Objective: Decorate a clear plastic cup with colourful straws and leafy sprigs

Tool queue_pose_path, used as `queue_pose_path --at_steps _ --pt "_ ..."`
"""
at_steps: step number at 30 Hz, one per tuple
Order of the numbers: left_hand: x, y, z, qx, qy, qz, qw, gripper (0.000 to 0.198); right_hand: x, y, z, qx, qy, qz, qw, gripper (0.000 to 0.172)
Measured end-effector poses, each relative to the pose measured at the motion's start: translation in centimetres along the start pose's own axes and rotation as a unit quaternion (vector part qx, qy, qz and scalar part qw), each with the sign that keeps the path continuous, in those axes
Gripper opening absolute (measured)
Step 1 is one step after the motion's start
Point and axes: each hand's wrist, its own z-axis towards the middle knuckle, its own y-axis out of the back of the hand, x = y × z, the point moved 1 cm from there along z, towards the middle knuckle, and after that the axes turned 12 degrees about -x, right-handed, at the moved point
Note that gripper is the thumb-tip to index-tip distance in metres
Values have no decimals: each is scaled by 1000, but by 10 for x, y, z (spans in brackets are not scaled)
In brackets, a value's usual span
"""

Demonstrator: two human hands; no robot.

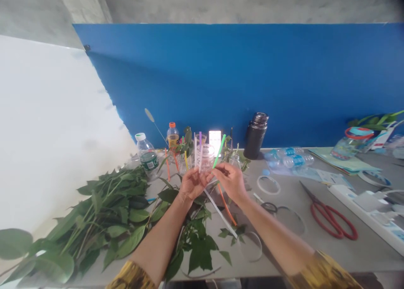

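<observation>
My left hand (193, 183) is closed around the lower part of a clear plastic cup (206, 156) held above the table, with white and purple straws (198, 152) standing up from it. My right hand (230, 179) pinches a green straw (219, 151) that leans toward the cup's right side. A white straw (217, 211) and an orange straw (226, 205) run down and to the right beneath my hands, over leafy twigs (197, 238) on the grey table (296, 247).
A big pile of green leaves (94, 221) fills the left. Bottles (147, 155), a dark flask (256, 135) and a lit phone (215, 138) stand along the blue wall (252, 78). Red scissors (330, 217), cut plastic rings (268, 184), empty bottles (288, 157) and a power strip (369, 217) lie right.
</observation>
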Motion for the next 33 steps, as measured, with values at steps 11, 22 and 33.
queue_pose_path --at_steps 11,22,33 --pt "7 4 1 -2 8 20 1000 26 -5 2 1 -19 -28 -77 996 17" --pt "11 -1 0 -25 11 16 1000 25 -4 5 4 -20 -22 -87 996 26" --pt "16 1 0 -37 24 21 999 17 -12 6 4 -23 -13 -123 992 31"
